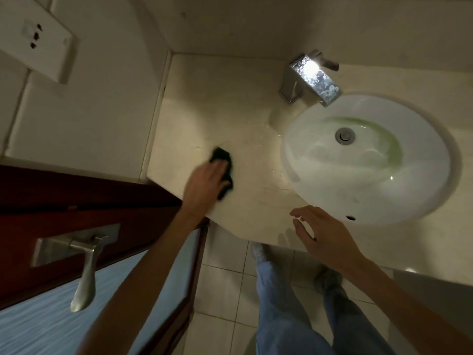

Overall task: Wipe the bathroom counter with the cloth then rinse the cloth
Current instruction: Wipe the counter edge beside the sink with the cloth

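Observation:
A dark cloth (225, 160) lies flat on the cream bathroom counter (217, 108), left of the sink. My left hand (204, 185) presses down on the cloth, covering most of it; the hand looks blurred. My right hand (322, 237) hovers over the counter's front edge, fingers apart, holding nothing. The round white sink (371, 201) sits to the right, with a greenish stain inside and a metal drain (345, 135). A chrome faucet (311, 78) stands behind the sink, its spout over the basin; no water is visible.
A dark red door with a metal lever handle (84, 262) stands open at the left, close to the counter's corner. A wall socket plate (35, 37) is at upper left. The tiled floor and my legs in blue trousers (279, 308) show below.

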Demonstrator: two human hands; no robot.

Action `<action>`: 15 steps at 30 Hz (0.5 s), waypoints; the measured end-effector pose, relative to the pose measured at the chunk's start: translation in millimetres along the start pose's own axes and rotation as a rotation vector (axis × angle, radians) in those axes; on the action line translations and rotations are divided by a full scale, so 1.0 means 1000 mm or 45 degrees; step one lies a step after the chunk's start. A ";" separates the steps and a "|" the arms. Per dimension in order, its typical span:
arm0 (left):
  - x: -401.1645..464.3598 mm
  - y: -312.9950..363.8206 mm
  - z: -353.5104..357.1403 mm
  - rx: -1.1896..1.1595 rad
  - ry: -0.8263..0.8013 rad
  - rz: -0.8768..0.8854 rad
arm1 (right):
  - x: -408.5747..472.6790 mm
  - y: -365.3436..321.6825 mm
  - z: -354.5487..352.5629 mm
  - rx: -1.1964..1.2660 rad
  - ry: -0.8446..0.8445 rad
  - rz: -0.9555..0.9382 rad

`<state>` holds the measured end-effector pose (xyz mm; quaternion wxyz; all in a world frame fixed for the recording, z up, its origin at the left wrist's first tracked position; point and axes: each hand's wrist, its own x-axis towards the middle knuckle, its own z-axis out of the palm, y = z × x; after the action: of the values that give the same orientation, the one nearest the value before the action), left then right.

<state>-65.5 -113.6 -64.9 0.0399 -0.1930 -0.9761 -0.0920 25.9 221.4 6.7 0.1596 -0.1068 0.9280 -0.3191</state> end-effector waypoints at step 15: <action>-0.058 0.060 0.017 -0.220 -0.284 0.550 | -0.006 0.011 0.002 -0.099 -0.065 -0.004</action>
<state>10.4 -77.0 -78.4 -0.0661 -0.4085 -0.8991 -0.1426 31.2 231.1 -0.2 0.1784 -0.1227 0.9352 -0.2803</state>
